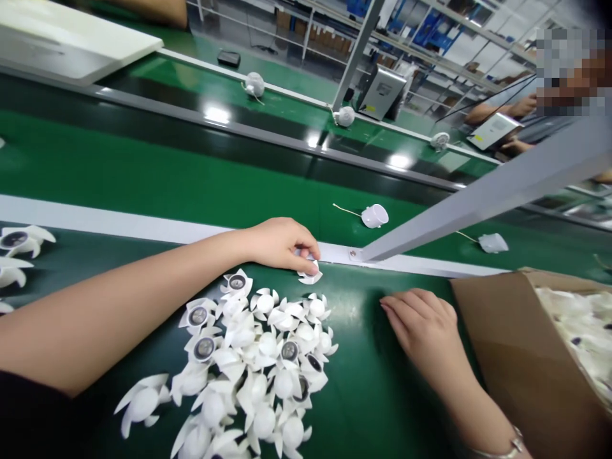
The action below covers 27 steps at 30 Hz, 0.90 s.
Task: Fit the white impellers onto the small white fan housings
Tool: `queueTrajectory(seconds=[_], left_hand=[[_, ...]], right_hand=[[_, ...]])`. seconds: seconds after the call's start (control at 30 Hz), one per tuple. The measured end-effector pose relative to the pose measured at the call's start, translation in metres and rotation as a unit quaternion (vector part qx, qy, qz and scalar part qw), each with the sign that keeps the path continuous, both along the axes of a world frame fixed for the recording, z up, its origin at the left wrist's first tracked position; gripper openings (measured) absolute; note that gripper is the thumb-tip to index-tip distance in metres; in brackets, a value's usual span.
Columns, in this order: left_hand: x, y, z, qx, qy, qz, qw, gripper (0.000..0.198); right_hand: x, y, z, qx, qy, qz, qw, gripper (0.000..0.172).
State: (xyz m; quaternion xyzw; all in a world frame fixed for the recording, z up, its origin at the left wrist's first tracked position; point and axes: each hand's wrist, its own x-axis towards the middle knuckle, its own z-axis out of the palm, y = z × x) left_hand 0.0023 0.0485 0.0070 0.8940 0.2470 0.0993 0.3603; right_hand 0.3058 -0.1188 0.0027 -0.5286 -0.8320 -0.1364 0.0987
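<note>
My left hand [282,244] reaches across the green table, its fingers closed on a small white fan blade [310,274] at the table's white edge strip. A pile of several white fan blades [258,357] lies just below that hand. My right hand [423,325] rests flat on the green surface, fingers together and stretched out, holding nothing, right beside a cardboard box [516,357].
The box holds more white parts [581,331]. A grey metal bar [482,197] slants up from the edge strip. White housings with wires [374,215] [492,242] ride the green conveyor [143,172]. More fan blades [21,241] lie far left. Another person sits at far right.
</note>
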Motion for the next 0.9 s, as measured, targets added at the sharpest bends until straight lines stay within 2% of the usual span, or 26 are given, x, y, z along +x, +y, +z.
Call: queueTrajectory(seconds=[0.1, 0.17, 0.27, 0.37, 0.43, 0.53, 0.67, 0.9], left_hand=[[-0.001, 0.001, 0.000, -0.014, -0.005, 0.006, 1.000, 0.034], [-0.003, 0.002, -0.001, -0.024, -0.014, 0.000, 1.000, 0.040], [-0.006, 0.003, -0.001, -0.016, -0.031, -0.031, 0.999, 0.050], [-0.007, 0.004, -0.003, 0.004, -0.044, -0.047, 0.998, 0.040], [-0.006, 0.004, -0.005, 0.013, -0.049, -0.043, 0.998, 0.033], [-0.005, 0.003, -0.007, 0.020, -0.058, -0.034, 0.998, 0.030], [-0.004, 0.003, -0.009, 0.026, -0.064, -0.040, 0.997, 0.025], [-0.004, 0.004, -0.008, 0.008, -0.044, -0.031, 0.998, 0.026]], right_hand=[[0.000, 0.007, 0.004, 0.000, -0.067, 0.031, 0.997, 0.010], [-0.004, 0.011, 0.006, -0.013, -0.080, 0.025, 0.996, 0.010], [-0.022, 0.020, 0.011, -0.067, 0.034, 0.005, 0.997, 0.008], [-0.054, 0.034, 0.018, -0.135, 0.179, 0.019, 0.974, 0.006], [-0.077, 0.046, 0.022, -0.173, 0.214, 0.048, 0.960, 0.008], [-0.100, 0.062, 0.021, -0.200, 0.214, 0.081, 0.953, 0.010], [-0.107, 0.075, 0.014, -0.185, 0.154, 0.105, 0.965, 0.011], [-0.114, 0.070, 0.013, -0.055, 0.003, 0.167, 0.985, 0.013]])
